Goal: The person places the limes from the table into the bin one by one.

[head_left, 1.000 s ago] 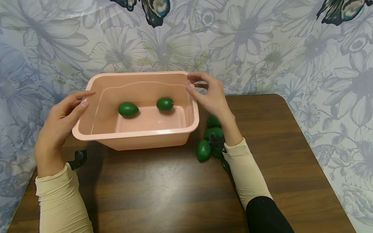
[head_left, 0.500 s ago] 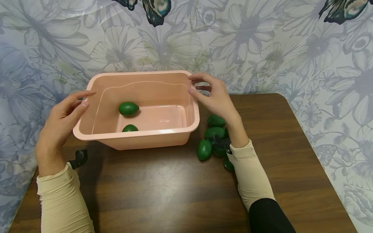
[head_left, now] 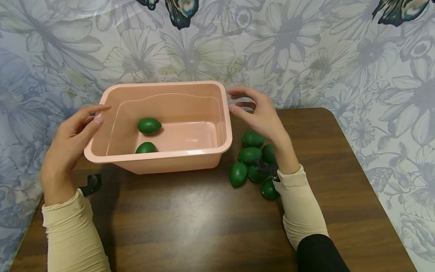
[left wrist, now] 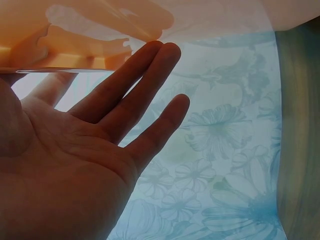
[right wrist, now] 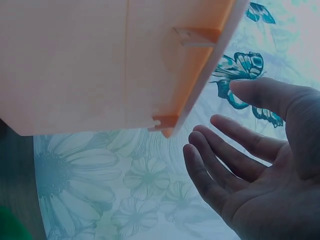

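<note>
A pink plastic basin (head_left: 166, 164) stands on the table with two glossy green limes (head_left: 149, 125) inside, one of them partly hidden by the near wall. My left hand (head_left: 68, 145) grips the basin's left rim, thumb and forefinger over the edge. In the left wrist view the other fingers (left wrist: 150, 100) stretch out along the outside. Just off the right rim, my right hand (head_left: 261, 115) is held with fingers spread and loosely bent, nothing between them. The right wrist view shows a gap between its fingertips (right wrist: 192, 155) and the basin's wall (right wrist: 100, 65).
Several more green limes (head_left: 249, 155) lie in a cluster on the brown wooden table (head_left: 190, 219), right of the basin and beneath my right forearm. Behind the table hangs a pale flowered cloth (head_left: 289, 45). Black wrist mounts (head_left: 93, 185) stick out from both forearms.
My right hand has come off the basin's right rim and moved rightward. Inside, one lime has rolled from the right to the near left side. The left hand stays put.
</note>
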A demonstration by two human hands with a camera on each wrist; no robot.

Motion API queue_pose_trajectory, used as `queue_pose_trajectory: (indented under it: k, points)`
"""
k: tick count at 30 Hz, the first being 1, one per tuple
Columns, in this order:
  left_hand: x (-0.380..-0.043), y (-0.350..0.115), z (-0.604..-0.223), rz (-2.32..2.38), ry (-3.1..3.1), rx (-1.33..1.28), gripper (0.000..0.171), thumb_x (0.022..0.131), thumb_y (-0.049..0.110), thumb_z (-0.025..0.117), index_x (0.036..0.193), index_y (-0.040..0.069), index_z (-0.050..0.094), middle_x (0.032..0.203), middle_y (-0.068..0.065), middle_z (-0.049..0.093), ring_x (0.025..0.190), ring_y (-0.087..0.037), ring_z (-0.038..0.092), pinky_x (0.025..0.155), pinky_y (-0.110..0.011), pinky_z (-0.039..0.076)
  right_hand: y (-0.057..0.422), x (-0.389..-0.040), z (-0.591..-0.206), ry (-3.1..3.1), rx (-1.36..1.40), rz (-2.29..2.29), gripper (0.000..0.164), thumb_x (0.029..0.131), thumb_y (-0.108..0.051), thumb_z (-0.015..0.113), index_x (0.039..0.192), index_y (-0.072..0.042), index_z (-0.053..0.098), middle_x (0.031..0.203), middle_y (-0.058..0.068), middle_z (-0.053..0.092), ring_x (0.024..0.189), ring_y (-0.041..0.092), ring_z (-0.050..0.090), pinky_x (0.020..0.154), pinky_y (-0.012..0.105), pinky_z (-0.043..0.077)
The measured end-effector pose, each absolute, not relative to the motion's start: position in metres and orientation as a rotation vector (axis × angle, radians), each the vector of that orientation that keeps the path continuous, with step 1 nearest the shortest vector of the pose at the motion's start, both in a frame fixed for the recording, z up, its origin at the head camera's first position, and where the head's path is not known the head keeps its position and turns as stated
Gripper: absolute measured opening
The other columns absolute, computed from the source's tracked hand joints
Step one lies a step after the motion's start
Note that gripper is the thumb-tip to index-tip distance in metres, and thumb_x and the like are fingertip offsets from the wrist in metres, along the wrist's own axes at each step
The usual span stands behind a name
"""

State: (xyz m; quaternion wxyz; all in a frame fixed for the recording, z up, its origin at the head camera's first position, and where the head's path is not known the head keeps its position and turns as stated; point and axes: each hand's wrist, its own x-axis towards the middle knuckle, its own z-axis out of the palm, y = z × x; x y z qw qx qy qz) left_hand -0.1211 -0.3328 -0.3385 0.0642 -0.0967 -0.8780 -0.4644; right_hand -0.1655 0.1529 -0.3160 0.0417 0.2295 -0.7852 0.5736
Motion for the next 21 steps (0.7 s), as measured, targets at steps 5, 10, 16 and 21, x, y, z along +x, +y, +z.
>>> queue_pose_trajectory:
  k: [5, 10, 16, 21]
  points:
    - [-0.123, -0.332, -0.339, -1.404, -2.638, -0.296, 0.043, 0.109, 0.019, 0.058, 0.152, 0.016, 0.059, 0.104, 0.005, 0.070, 0.081, -0.006, 0.065, 0.071, -0.012, 0.052, 0.170, -0.168, -0.324, -2.410, 0.667, 1.757, 0.040, 0.099, -0.013, 0.076, 0.137, -0.007, 0.067, 0.133, 0.006, 0.068, 0.126, 0.018, 0.062, 0.107, 0.039, 0.053]
    - [-0.123, -0.333, -0.338, -1.405, -2.634, -0.301, 0.043, 0.109, 0.019, 0.058, 0.151, 0.015, 0.059, 0.104, 0.004, 0.069, 0.080, -0.007, 0.064, 0.071, -0.012, 0.051, 0.180, -0.168, -0.327, -2.396, 0.672, 1.744, 0.038, 0.098, -0.012, 0.076, 0.135, -0.007, 0.069, 0.131, 0.007, 0.069, 0.124, 0.022, 0.064, 0.105, 0.040, 0.054]
    - [-0.122, -0.333, -0.339, -1.400, -2.641, -0.294, 0.043, 0.109, 0.019, 0.058, 0.152, 0.016, 0.059, 0.100, 0.002, 0.067, 0.075, -0.010, 0.059, 0.066, -0.014, 0.049, 0.192, -0.168, -0.332, -2.416, 0.637, 1.760, 0.036, 0.100, -0.015, 0.074, 0.135, -0.008, 0.069, 0.132, 0.006, 0.069, 0.124, 0.022, 0.064, 0.105, 0.037, 0.054]
    - [-0.122, -0.336, -0.338, -1.409, -2.659, -0.289, 0.043, 0.109, 0.019, 0.057, 0.153, 0.017, 0.058, 0.107, 0.008, 0.069, 0.081, -0.005, 0.065, 0.068, -0.012, 0.052, 0.199, -0.167, -0.337, -2.430, 0.610, 1.784, 0.036, 0.100, -0.017, 0.074, 0.135, -0.008, 0.069, 0.134, 0.010, 0.069, 0.125, 0.024, 0.064, 0.105, 0.038, 0.053]
